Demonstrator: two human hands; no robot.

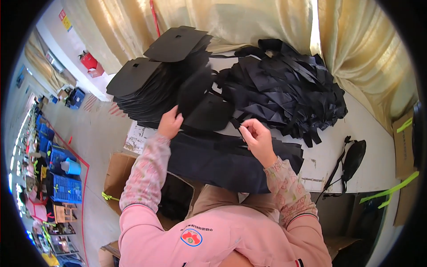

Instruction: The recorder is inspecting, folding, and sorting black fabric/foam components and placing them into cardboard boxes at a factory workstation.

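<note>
My left hand (170,123) is closed on the near-left edge of a thin black panel (195,91), which stands tilted and slightly blurred. Beside it, another black panel (211,112) with a small slot lies at an angle. My right hand (258,139) pinches a short black strap (235,123) at that panel's right corner. Below both hands, long black fabric pieces (213,158) lie along the table's front edge. Stacked black panels (138,82) with rounded corners rise at the left. A heap of black fabric pieces with straps (284,89) fills the back right.
The white table (376,164) carries a small black pouch with straps (354,155) at the right. Cardboard boxes (116,175) stand below the left edge and at the far right. Beige curtains (249,22) hang behind. Blue crates (67,188) line the floor at the left.
</note>
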